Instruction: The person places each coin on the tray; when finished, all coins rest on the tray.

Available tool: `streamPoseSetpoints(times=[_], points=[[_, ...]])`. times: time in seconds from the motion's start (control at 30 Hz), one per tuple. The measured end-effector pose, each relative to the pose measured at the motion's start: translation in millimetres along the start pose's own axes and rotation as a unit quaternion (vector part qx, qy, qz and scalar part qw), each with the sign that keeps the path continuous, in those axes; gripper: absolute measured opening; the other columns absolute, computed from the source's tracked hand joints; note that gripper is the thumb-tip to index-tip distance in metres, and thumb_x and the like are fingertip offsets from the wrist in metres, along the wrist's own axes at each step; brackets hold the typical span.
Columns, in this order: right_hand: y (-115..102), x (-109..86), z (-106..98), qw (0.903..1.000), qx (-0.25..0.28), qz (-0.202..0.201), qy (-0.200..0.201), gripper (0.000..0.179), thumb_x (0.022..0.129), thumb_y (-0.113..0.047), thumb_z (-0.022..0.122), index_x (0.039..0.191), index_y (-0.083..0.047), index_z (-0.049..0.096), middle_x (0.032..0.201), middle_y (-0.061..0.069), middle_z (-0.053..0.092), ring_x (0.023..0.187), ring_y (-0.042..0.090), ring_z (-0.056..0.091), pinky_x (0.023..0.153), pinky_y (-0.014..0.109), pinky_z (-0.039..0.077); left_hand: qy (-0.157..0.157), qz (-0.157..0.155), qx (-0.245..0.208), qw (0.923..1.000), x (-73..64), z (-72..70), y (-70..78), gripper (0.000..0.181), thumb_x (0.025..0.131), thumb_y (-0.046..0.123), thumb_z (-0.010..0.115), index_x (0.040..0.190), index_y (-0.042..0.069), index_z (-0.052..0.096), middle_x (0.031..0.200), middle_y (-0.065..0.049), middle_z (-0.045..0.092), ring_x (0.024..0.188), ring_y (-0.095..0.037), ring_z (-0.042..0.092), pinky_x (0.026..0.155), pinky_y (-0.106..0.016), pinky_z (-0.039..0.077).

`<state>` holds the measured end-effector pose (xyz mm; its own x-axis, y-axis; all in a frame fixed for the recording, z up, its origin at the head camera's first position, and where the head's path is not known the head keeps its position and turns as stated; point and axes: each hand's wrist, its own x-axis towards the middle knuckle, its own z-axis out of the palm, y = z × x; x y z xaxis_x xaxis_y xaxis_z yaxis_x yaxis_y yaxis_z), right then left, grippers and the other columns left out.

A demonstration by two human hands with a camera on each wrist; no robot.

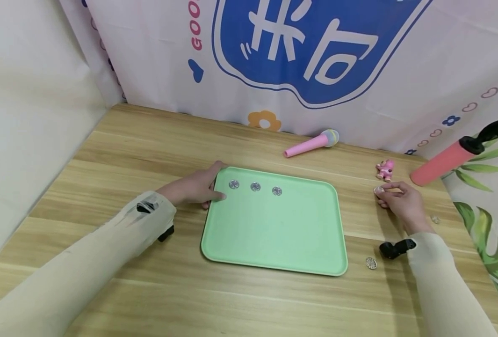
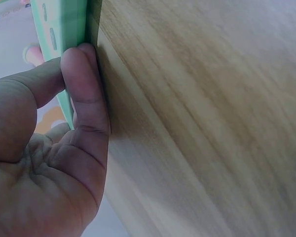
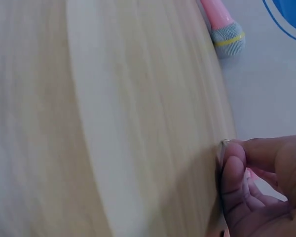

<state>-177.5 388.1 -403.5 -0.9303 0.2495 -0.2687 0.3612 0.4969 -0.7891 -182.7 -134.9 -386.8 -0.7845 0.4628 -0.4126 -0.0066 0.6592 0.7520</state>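
Note:
My left hand (image 1: pixel 195 186) grips the left rim of a pale green tray (image 1: pixel 274 229), thumb over the edge. In the left wrist view its fingers (image 2: pixel 81 79) curl against the tray's side, close to the tabletop. Three small round, clear, patterned discs lie in a row near the tray's far edge: a left disc (image 1: pixel 234 184), a middle disc (image 1: pixel 255 186) and a right disc (image 1: pixel 277 191). Right of the tray, my right hand (image 1: pixel 405 205) pinches another such disc (image 1: pixel 378 190) between thumb and fingertips; the right wrist view shows only its thin edge (image 3: pixel 223 147).
One loose disc (image 1: pixel 371 263) lies right of the tray's near corner, another (image 1: pixel 435 219) beside the right wrist. Behind stand a pink toy microphone (image 1: pixel 309 144), a small pink figurine (image 1: pixel 385 170) and a coral cylinder with black top (image 1: pixel 442 163). A printed cloth hangs behind the table.

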Motion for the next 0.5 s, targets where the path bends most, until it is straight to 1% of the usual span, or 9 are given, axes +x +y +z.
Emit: streamPoseSetpoints(times=[0.13,0.3,0.4,0.5], points=[[-3,-1.3,8,1.0000,-0.001,-0.001,-0.009,0.019,0.102,-0.016,0.069,0.118,-0.011,0.059,0.078,-0.025,0.068,0.074,-0.005,0.068,0.071,0.015,0.060,0.000,0.000,0.005,1.0000,-0.9,-0.3,0.8,0.077,0.104,0.012,0.064,0.164,0.014,0.017,0.081,-0.010,0.059,0.063,-0.017,0.060,0.063,-0.030,0.055],[-12,-4.8,22,0.9994,0.000,-0.018,-0.029,0.024,0.103,-0.020,0.069,0.122,-0.009,0.060,0.080,-0.023,0.069,0.074,-0.005,0.067,0.071,0.016,0.060,0.000,-0.005,0.010,0.9999,-0.8,-0.2,2.0,0.078,0.104,0.013,0.065,0.165,0.014,0.015,0.082,-0.010,0.059,0.064,-0.017,0.060,0.063,-0.030,0.055],[-21,-8.2,31,0.9980,-0.003,-0.044,-0.046,0.029,0.103,-0.021,0.067,0.127,-0.005,0.059,0.083,-0.021,0.071,0.074,-0.003,0.067,0.071,0.017,0.060,0.001,-0.007,0.012,0.9999,-0.8,-0.5,2.1,0.079,0.104,0.013,0.065,0.165,0.014,0.015,0.082,-0.010,0.059,0.063,-0.017,0.060,0.063,-0.030,0.055],[-34,-13.7,41,0.9944,0.006,-0.081,-0.068,0.034,0.104,-0.017,0.066,0.130,0.002,0.056,0.087,-0.018,0.071,0.076,-0.002,0.067,0.073,0.018,0.061,0.001,-0.005,0.009,0.9999,-1.2,-0.9,2.1,0.079,0.104,0.013,0.064,0.165,0.014,0.015,0.081,-0.010,0.059,0.063,-0.017,0.060,0.063,-0.030,0.055]])
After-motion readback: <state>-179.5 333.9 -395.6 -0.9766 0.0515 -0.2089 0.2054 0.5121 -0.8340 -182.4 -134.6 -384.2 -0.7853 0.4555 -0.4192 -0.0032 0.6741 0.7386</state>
